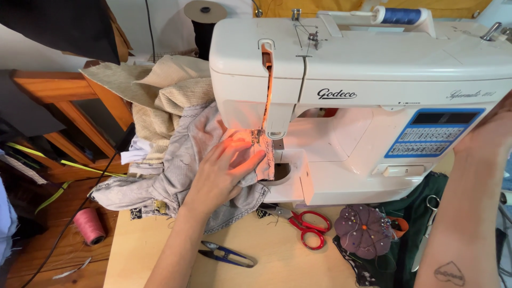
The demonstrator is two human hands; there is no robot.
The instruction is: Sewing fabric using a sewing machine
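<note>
My left hand (224,170) lies flat, fingers spread, on pale grey fabric (176,170) that runs under the needle area (265,134) of a white sewing machine (362,74). The machine's lamp throws orange light on my fingers. My right hand (493,130) reaches up to the machine's right end, where its fingers leave the frame; my forearm (464,213) rises from the lower right. Whether that hand grips anything is hidden.
Red-handled scissors (305,225) and blue thread snips (226,255) lie on the light wooden table (133,250). A purple pincushion (365,229) rests on dark green cloth. Beige fabric (170,90) is piled behind. A pink thread spool (89,226) stands on the floor at left.
</note>
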